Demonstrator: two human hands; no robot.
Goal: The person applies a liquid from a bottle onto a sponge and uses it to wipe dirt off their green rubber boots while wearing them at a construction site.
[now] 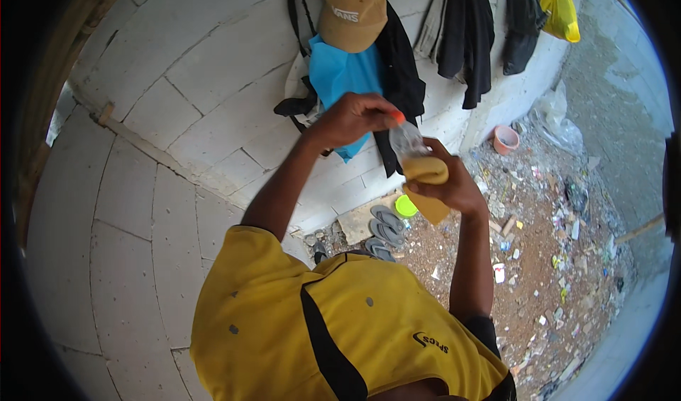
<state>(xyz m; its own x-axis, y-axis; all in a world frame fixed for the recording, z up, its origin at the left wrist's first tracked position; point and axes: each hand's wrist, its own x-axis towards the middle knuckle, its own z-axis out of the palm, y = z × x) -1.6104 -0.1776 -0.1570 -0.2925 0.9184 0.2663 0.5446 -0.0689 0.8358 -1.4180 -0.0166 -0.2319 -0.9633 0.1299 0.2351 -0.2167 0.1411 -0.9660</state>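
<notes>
the left forearm slants inward to the left hand, its thumb and fingertips in a pinch; the right forearm stands straighter, the right hand nearby, fingers curled in a grip

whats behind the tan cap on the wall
A blue cloth and a black garment show past the edges of the cap. Whatever lies directly behind it, including what it hangs from, is covered.

Clear container: lower end concealed by folded yellow piece and right hand. Orange top: partly covered by left hand. Beige cap: cut off by upper frame edge. Scraps across the ground: too small to identify.
</notes>
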